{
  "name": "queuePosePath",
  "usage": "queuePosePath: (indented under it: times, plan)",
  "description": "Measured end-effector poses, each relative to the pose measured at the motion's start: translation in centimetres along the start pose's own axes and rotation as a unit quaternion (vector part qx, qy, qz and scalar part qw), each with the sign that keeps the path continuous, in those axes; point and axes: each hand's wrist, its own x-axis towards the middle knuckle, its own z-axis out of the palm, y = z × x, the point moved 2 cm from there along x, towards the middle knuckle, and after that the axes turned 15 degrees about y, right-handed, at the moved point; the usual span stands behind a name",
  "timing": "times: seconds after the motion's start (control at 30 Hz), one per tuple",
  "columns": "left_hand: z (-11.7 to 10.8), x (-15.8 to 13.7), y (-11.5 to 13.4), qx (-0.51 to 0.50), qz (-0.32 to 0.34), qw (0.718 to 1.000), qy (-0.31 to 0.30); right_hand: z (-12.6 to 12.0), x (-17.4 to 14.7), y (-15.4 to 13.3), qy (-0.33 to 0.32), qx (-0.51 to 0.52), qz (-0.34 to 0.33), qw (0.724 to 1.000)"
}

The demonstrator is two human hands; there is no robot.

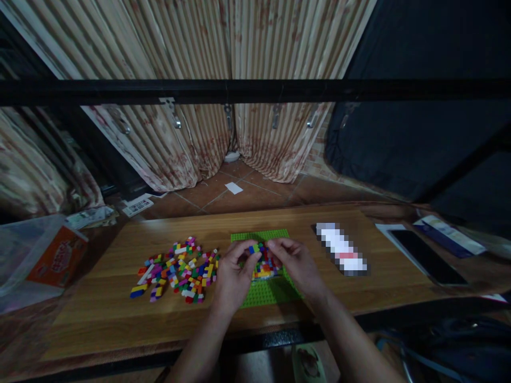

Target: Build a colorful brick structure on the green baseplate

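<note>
Left hand (pixel 233 271) pinches blue-and-green bricks (pixel 254 249) over our green board (pixel 267 295); can't tell about our right hand (pixel 296 261). Guessing we're mid-build, next needs careful lining-up.

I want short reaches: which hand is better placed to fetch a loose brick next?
Likely the left hand: it's nearer the loose bricks; the right hand is farther, across the green baseplate.
</note>
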Motion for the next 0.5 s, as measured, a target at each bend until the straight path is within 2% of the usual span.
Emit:
queuePosePath:
  times: [0.23, 0.5]
  plan:
    - [-0.12, -0.16, 0.64, 0.057, 0.066, 0.996, -0.011, 0.39, -0.28, 0.25, -0.058, 0.014, 0.035, 0.998]
    - [-0.27, -0.26, 1.08, 0.056, 0.11, 0.992, -0.003, 0.63, -0.81, -0.12, -0.064, 0.083, 0.081, 0.991]
